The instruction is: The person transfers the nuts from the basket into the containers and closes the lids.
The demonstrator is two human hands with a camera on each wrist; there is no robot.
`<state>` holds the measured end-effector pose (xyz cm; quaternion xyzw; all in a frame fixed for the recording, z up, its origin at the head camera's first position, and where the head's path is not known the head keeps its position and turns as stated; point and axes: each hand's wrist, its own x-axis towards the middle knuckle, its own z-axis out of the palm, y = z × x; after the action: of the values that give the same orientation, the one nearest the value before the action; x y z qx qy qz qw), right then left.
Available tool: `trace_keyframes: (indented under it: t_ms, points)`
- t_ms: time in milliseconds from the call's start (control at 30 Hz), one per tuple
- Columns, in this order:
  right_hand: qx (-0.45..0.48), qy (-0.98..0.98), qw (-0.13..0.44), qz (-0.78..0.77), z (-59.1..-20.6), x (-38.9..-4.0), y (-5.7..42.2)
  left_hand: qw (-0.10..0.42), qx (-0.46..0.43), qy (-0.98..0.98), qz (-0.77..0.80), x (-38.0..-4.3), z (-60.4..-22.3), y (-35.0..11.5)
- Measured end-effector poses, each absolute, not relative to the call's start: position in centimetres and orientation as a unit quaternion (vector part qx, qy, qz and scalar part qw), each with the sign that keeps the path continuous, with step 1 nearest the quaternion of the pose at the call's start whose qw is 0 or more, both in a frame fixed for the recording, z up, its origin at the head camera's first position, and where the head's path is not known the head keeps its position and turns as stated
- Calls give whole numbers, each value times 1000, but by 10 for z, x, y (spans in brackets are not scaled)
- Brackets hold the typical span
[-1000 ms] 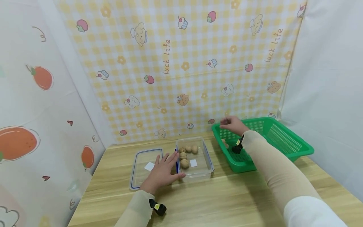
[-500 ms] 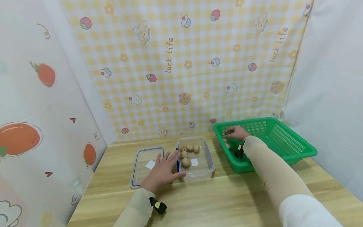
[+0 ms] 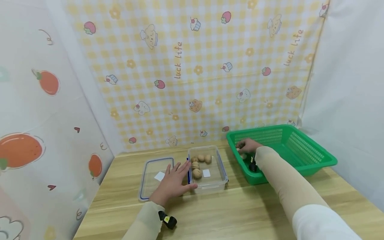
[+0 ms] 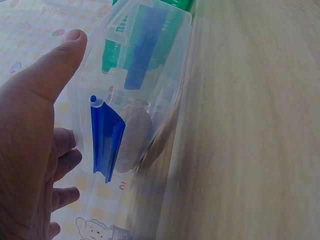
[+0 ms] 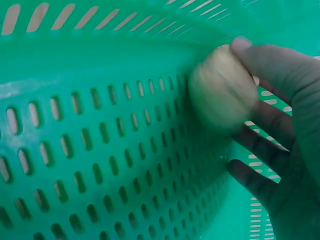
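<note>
My left hand (image 3: 172, 185) lies with spread fingers at the left side of a clear plastic box (image 3: 214, 182). Thumb and fingertips are right at its rim, near a blue latch (image 4: 107, 142). Inside the box, several walnuts (image 3: 196, 173) are gathered toward the left and back. My right hand (image 3: 248, 146) reaches into the green basket (image 3: 318, 156), by its left wall. In the right wrist view, thumb and fingers pinch a walnut (image 5: 222, 90), blurred, beside the slotted wall. Part of another pale nut (image 3: 243, 156) shows below the hand in the head view.
A clear lid (image 3: 144, 186) with a blue seal lies on the wooden table (image 3: 210, 216) left of the box. A checked cloth (image 3: 195, 83) hangs behind the table. The basket stands at the back right, a short gap from the box.
My right hand has lowered from above the basket's left rim down into the basket and now grips a walnut. The left hand has stayed at the box.
</note>
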<state>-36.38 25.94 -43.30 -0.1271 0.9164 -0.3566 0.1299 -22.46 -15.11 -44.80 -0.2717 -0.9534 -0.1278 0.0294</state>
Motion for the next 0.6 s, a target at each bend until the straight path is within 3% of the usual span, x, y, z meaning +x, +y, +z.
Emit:
trace_keyframes:
  t_ms: [367,600]
  points:
    - [-120,926,111,-341,-431,-367,264,27,-275,-953,-129,-227,-451,-150]
    - [-139,920,86,-356,-408,-365,265,32,-270,-954,-128,-227,-454,-151]
